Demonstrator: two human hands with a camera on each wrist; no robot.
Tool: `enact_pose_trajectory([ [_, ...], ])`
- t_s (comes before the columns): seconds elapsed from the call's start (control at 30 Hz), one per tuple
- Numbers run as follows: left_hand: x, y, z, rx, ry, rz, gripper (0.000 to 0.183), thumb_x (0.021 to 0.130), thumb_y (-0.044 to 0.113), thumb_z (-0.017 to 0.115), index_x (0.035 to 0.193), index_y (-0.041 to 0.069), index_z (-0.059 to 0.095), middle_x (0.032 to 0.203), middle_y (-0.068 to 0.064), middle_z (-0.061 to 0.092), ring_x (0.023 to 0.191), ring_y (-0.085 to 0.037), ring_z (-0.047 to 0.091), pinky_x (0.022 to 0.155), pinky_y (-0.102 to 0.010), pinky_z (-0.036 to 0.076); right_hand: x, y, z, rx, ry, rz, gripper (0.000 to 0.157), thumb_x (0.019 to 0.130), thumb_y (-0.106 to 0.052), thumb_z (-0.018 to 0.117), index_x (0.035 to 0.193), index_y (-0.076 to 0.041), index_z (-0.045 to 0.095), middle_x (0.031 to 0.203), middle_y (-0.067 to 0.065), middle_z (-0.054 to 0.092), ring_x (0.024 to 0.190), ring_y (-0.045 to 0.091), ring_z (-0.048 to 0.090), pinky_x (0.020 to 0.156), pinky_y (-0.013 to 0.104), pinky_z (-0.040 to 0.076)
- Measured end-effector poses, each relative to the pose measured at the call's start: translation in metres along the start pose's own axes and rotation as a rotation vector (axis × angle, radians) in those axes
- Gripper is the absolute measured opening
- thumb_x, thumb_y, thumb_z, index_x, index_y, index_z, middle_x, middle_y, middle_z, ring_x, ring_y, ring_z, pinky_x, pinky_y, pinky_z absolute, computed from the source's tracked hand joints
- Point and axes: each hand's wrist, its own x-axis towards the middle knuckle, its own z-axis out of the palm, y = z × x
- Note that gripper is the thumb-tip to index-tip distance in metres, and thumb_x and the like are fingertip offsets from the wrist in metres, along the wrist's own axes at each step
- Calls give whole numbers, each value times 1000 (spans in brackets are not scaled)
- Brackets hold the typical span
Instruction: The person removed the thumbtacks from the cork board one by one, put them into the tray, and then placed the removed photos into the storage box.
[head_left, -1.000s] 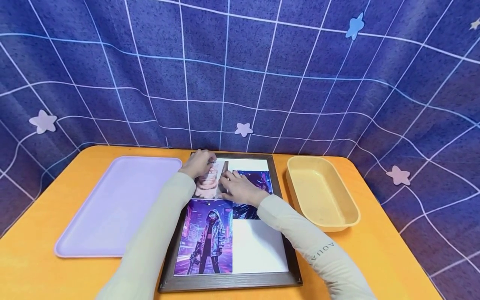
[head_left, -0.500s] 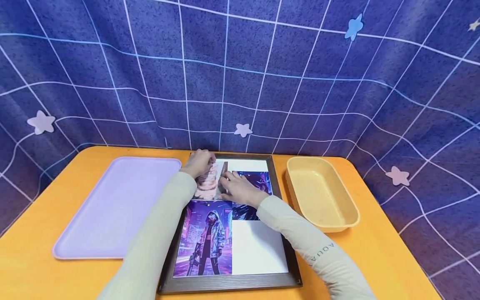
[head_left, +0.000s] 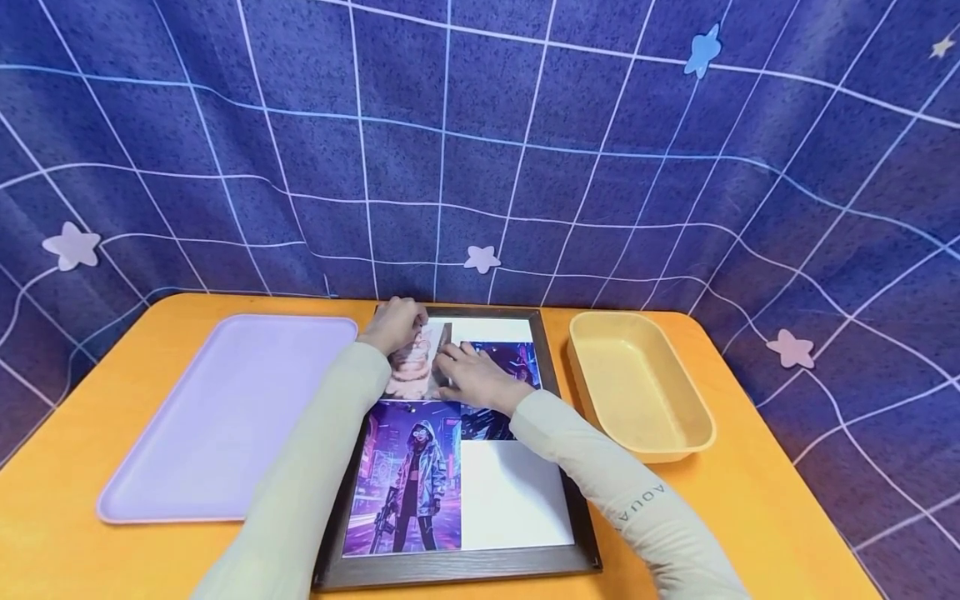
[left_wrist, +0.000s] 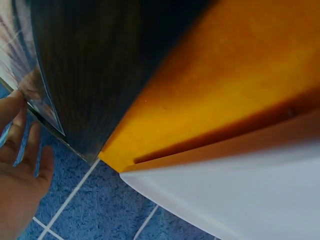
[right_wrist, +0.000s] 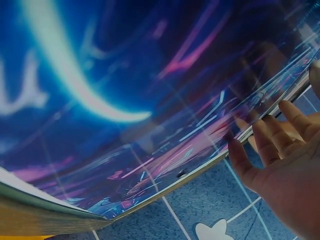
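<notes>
A dark picture frame lies on the table around a white backing with several printed pictures on it. My left hand touches the top left of a pale pinkish picture. The left wrist view shows the fingertips right at that picture's edge, the other fingers loosely bent. With spread fingers, my right hand rests on the same picture's right side. It partly covers a dark blue and purple picture. Below the left hand is a purple picture of a hooded figure.
A lilac tray lies to the left of the frame. To the right stands a yellow plastic bin. Behind the orange table hangs a blue gridded curtain with star shapes.
The whole scene shifts slightly leftward in the head view. Both hands stay on the pinkish picture, with hardly any movement against the frame.
</notes>
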Motion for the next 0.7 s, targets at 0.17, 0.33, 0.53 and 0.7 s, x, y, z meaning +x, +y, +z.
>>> enact_pose_trajectory([
  [0.17,2,0,0,19,-14,-3,20,78,1,59,93,9,69,96,-9,67,95,-33,58,83,-50,43,0,0,-1,1,-12,3,41,89,-40,55,122,-17,49,134,2,41,125,26,37,100,51,35],
  [0.33,4,-1,3,40,-12,-2,19,79,2,59,92,10,70,96,-10,67,93,-33,58,81,-50,43,0,0,0,-1,-7,-2,42,89,-42,54,122,-18,49,135,2,40,124,27,37,100,51,35],
  [0.53,7,0,4,67,-25,-19,15,78,6,62,90,12,69,96,-8,67,92,-33,57,79,-48,41,0,1,0,-4,-7,0,42,88,-43,53,122,-18,49,135,2,41,123,26,38,99,51,35],
  [0.7,9,0,7,92,-29,-22,13,78,6,62,86,14,69,92,-7,66,89,-31,57,76,-46,41,0,0,0,-12,-10,3,42,89,-42,54,122,-18,49,135,2,41,121,24,38,100,50,36],
])
